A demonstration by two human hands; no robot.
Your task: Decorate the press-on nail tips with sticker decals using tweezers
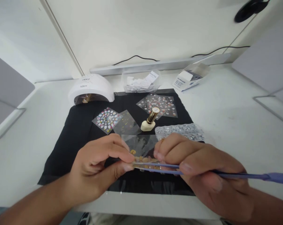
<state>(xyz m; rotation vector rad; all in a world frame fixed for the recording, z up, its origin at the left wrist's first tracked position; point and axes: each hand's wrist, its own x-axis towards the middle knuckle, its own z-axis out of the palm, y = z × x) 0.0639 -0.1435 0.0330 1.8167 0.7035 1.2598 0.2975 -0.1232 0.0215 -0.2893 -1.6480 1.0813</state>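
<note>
Between thumb and forefinger, my left hand point(101, 165) pinches the left edge of a clear nail sticker sheet point(138, 143) with gold and pinkish designs along its lower part. Purple tweezers point(244, 175) lie across my right hand point(202, 165), gripped between thumb and fingers. Their tips reach left over the sheet, close to my left fingertips. Whether the tips hold a sticker is too small to tell. My right fingers also rest against the sheet's right side. Just beyond the sheet stands a cream nail polish bottle point(148, 126) with a gold cap.
Several sticker sheets point(107, 120) lie on a black mat point(59, 156). A clear rhinestone case point(179, 128) sits behind my right hand. At the back are a white nail lamp point(92, 87), a plastic tub point(141, 89) of white packets and an open alcohol pads box point(185, 79).
</note>
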